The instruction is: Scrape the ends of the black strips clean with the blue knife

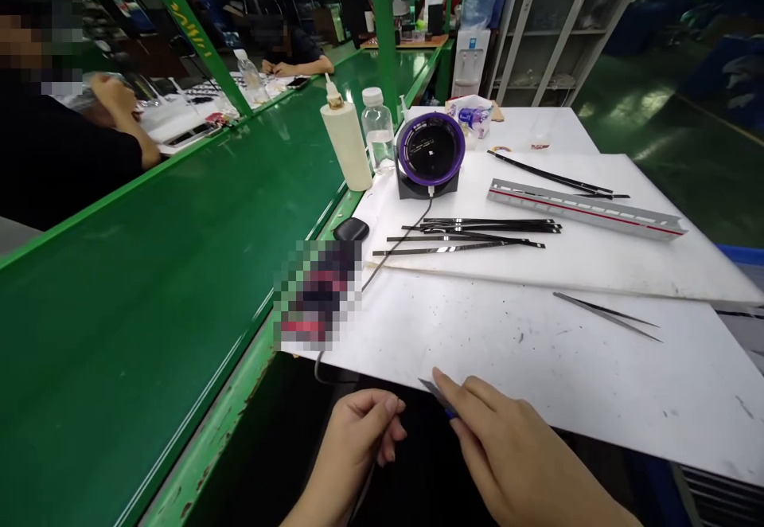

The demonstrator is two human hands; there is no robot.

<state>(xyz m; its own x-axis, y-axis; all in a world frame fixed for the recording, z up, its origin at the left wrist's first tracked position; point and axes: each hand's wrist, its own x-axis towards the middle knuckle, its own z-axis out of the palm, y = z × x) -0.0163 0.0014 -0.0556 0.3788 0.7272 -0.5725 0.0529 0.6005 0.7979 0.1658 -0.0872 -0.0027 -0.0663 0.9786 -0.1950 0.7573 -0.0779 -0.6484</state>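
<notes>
My right hand (pixel 507 439) grips a utility knife (pixel 438 396); its grey blade points up and left past my fingers, and a bit of blue handle shows below. To the left, my left hand (pixel 364 431) is closed with thumb and forefinger pinched together; whatever may be between them is too small or hidden to make out. Both hands are at the near edge of the white table (pixel 477 328), apart from each other. Tweezers (pixel 606 316) lie on the table to the right, beyond my right hand.
Thin black strips (pixel 477 232) and a grey channel rail (pixel 585 208) lie on a white foam board (pixel 597 264). Behind are a purple-rimmed round device (pixel 430 149) with a cable, a squeeze bottle (pixel 347 145) and a clear bottle (pixel 378 133). A green conveyor (pixel 179 272) runs left; co-workers sit beyond.
</notes>
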